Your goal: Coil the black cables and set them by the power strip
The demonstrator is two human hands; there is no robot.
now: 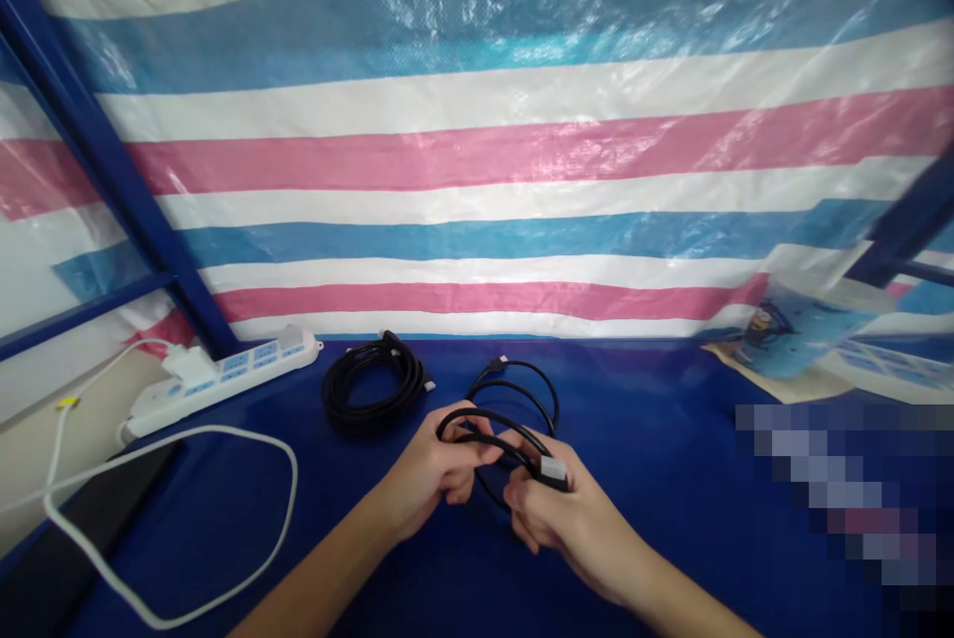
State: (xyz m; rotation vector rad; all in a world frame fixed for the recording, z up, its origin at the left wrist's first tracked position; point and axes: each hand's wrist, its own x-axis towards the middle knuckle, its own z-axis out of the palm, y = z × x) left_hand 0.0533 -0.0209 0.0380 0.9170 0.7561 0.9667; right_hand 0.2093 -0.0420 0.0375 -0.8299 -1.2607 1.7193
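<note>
Between my two hands is a black cable (492, 416), bent into loops just above the blue table. My left hand (441, 464) pinches the left side of the loops. The fingers of my right hand (556, 504) are closed around the cable's strands, close to a plug with a light grey end (553, 468) that sticks out over the thumb. Beyond my hands, the rest of this cable curves over the tabletop, its other plug (498, 364) lying at the back. A second black cable (373, 385), wound into a coil, rests on the table to the left.
A white power strip (224, 375) with a charger plugged in stands at the back left. Its white cord (290, 479) loops over the blue table (656, 529) near a dark flat object (81, 529). At the right back is a blue patterned cup (805, 325). Striped sheeting hangs behind.
</note>
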